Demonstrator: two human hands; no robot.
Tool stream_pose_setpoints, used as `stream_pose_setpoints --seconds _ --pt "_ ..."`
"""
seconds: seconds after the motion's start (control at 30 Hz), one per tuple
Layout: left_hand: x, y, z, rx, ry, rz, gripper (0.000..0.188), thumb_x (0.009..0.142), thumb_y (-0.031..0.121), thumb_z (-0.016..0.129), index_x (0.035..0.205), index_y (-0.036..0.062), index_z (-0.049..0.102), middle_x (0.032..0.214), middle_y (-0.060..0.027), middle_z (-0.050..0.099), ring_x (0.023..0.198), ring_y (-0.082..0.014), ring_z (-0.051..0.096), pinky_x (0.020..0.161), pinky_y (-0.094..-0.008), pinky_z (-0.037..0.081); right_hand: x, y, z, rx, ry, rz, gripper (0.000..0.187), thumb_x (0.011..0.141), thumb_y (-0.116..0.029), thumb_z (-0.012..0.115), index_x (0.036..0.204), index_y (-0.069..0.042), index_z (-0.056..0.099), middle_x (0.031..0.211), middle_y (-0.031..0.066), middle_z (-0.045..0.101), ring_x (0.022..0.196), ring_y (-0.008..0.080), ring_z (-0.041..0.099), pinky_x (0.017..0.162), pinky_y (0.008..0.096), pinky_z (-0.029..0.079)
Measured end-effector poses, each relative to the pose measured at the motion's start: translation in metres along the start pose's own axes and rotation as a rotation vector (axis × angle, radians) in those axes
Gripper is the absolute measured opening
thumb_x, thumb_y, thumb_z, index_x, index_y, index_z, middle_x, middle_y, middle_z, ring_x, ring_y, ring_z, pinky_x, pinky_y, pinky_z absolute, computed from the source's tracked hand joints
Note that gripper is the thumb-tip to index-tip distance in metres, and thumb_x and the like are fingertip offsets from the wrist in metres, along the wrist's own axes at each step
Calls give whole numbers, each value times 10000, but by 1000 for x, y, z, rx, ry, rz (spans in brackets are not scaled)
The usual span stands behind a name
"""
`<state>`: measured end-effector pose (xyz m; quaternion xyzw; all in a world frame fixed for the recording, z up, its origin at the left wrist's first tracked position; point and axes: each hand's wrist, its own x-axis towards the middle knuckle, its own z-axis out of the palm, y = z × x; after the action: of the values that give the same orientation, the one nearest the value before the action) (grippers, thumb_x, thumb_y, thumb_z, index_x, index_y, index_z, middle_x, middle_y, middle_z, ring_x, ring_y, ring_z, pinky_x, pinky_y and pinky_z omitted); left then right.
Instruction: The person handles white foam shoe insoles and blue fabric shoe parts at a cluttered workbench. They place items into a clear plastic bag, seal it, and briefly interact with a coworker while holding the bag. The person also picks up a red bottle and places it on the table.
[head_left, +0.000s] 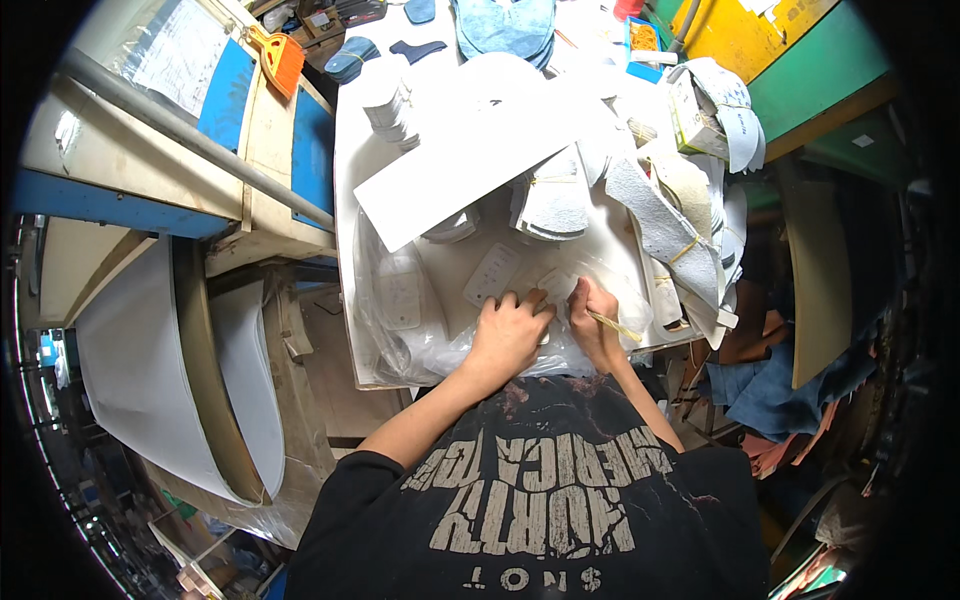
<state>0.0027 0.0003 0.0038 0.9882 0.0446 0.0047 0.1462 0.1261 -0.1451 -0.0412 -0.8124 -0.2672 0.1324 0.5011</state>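
Observation:
My left hand [507, 335] is at the front of the white table, its fingers curled down over something small that they mostly hide. Just to the right, my right hand [597, 318] is closed with the thumb up. A thin yellow strip [618, 328], perhaps a rubber band, sticks out from its grip. Pale, flat material [562, 283] lies between and beyond the two hands. Crumpled clear plastic [440, 352] spreads around and under them. Beyond my left hand rests a white card with writing [493, 274], and another white piece [402, 300] shows through the plastic.
A long white board [465, 180] lies across the table's middle. Past it are banded white pieces [553, 205], more grey-white banded pieces [675, 235] at right, and blue cut pieces [505, 30] at the back. A metal pipe [190, 135] runs along the left.

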Motion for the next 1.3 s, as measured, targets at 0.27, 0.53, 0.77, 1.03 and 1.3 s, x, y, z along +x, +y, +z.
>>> stream_pose_setpoints --seconds 0.27,0.53,0.77,1.03,1.3 --pt "-1 0 3 -6 11 0 471 803 167 760 1272 202 731 1348 -14 663 1062 -251 673 846 -445 540 3 5 2 -53 45 -48 421 1171 -258 479 847 -1 558 662 167 545 576 326 561 590 435 467" --pt "-1 1 3 -13 15 1 458 822 178 759 1277 212 731 1363 -16 657 1079 -258 664 854 -451 535 -10 6 -11 8 -21 10 409 1162 -232 490 829 -7 567 650 141 547 565 293 569 585 422 476" --pt "-1 1 4 -22 45 15 499 810 162 753 1303 234 721 1373 -19 652 1081 -265 663 870 -453 538 -7 10 -7 -44 -37 -119 384 1145 -223 524 828 -12 572 673 187 584 594 372 602 589 442 474" --pt "0 0 6 1 34 18 530 779 143 767 1296 252 731 1379 -21 653 1073 -265 671 857 -446 554 -7 16 -6 -46 -36 -92 347 1132 -215 544 849 -15 565 694 222 555 615 417 580 593 480 447" --pt "1 0 4 -7 23 21 536 774 157 778 1297 259 735 1379 -26 648 1068 -264 678 848 -446 564 -7 15 -7 -53 -17 -101 340 1133 -205 541 852 -14 552 703 230 537 612 427 562 589 486 436"
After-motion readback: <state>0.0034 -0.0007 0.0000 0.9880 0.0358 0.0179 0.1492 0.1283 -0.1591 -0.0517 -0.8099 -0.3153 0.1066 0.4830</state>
